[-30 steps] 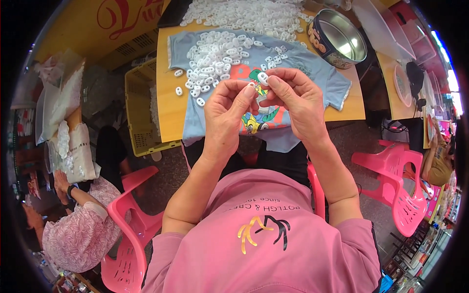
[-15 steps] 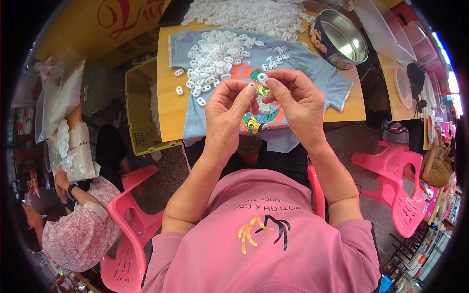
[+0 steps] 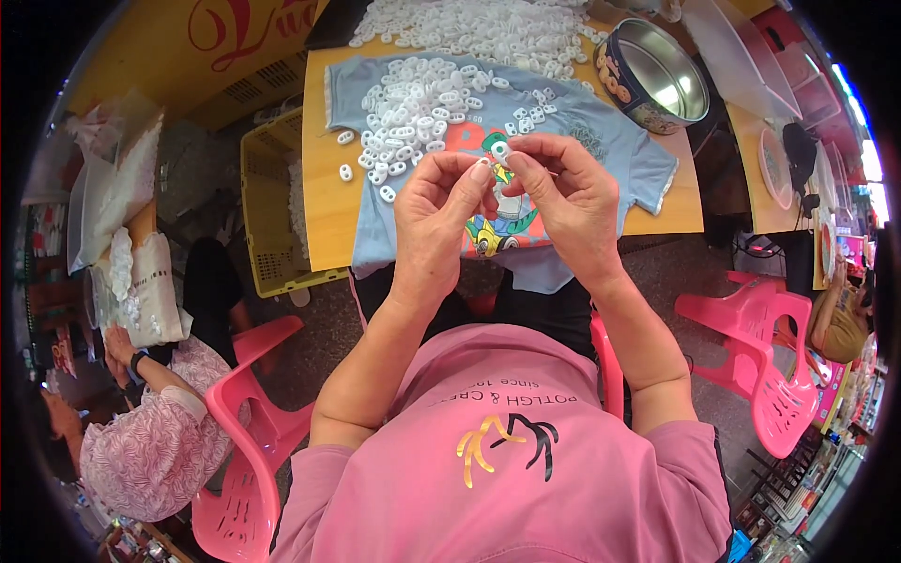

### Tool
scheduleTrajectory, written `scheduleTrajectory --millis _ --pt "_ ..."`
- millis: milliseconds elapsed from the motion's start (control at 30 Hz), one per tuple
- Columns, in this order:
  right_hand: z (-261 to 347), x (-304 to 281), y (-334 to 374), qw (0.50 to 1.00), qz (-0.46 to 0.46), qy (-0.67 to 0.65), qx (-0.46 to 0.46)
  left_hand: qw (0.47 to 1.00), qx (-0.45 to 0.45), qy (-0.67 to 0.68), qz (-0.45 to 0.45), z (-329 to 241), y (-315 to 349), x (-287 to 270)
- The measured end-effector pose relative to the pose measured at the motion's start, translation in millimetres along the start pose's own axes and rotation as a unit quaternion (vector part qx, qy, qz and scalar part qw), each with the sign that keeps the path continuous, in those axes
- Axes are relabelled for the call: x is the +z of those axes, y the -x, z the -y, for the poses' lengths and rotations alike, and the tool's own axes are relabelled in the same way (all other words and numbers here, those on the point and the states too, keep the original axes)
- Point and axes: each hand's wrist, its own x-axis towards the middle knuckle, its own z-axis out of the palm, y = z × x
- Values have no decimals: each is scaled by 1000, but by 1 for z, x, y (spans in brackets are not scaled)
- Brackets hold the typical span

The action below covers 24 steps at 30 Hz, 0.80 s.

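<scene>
My right hand (image 3: 568, 197) is closed in a pinch on a small white oval plastic piece with holes (image 3: 500, 151), held above the light blue T-shirt (image 3: 375, 235). Beside it, almost touching, my left hand (image 3: 434, 202) has its thumb and forefinger pressed together. Something tiny and whitish shows at those fingertips, too small to name. Beyond my hands, a heap of white two-hole oval pieces (image 3: 413, 113) lies on the shirt. Several squarish white pieces (image 3: 530, 114) sit to its right, near a tangle of fine, thin greyish bits (image 3: 587, 141).
The wooden table (image 3: 328, 220) bears a larger pile of white pieces (image 3: 469, 28) at the back and a round metal tin (image 3: 694, 117) at right. A yellow crate (image 3: 267, 253) stands left. Pink chairs (image 3: 788, 375) flank me; another person (image 3: 155, 432) sits at left.
My right hand, with the white piece, has shifted slightly left toward my left hand. The left hand keeps its place.
</scene>
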Motion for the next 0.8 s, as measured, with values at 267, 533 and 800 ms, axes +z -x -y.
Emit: scheduleTrajectory --millis 267,533,800 --pt "-2 2 0 998 1 45 -35 1000 10 0 -12 2 -1 1" --pt "-5 2 1 997 22 60 -45 1000 3 -12 -14 2 1 -1" --pt "-7 4 2 998 20 36 -48 1000 5 -16 -6 -1 -1 -2"
